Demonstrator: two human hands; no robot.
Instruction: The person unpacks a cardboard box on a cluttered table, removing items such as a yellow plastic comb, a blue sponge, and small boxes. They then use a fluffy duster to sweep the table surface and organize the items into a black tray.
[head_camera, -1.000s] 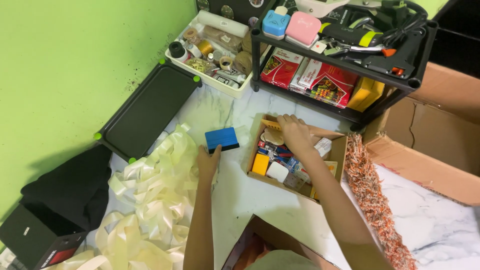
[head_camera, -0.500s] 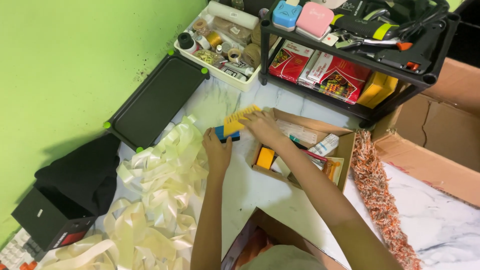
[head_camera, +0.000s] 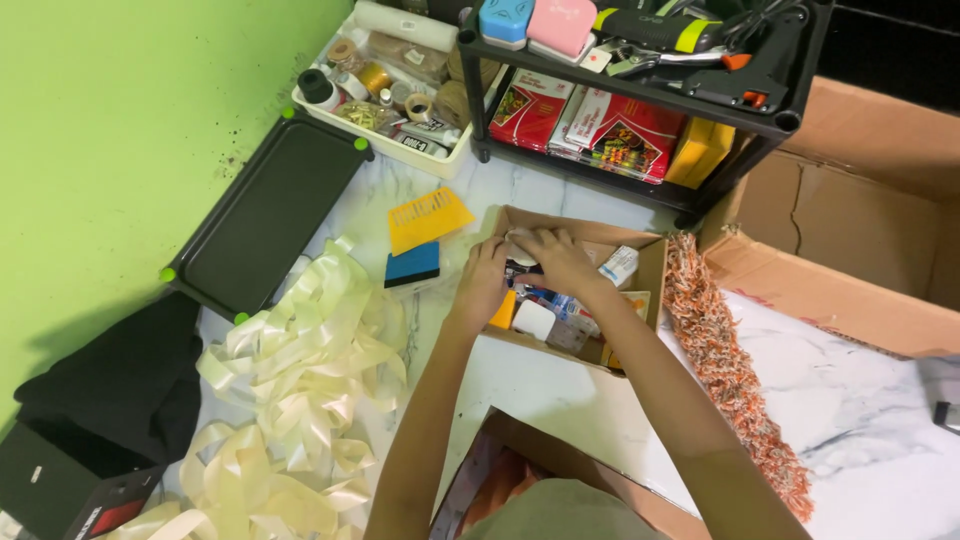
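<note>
Small open cardboard box (head_camera: 655, 262), brown, crammed with mixed coloured packets (on marble floor beside black shelf rack (head_camera: 780, 120)); left hand (head_camera: 482, 282) and right hand (head_camera: 560, 258) together inside, gripping a small whitish item (head_camera: 520, 246).

You're kneeling in what looks like a home craft corner: a bright green painted wall (head_camera: 110, 120), a white marble-patterned floor (head_camera: 850, 400), a black plastic shelf rack (head_camera: 640, 90) loaded with tools and packets, a white tray of tape rolls (head_camera: 385, 95), and heaped cream satin ribbon (head_camera: 290, 390).
</note>
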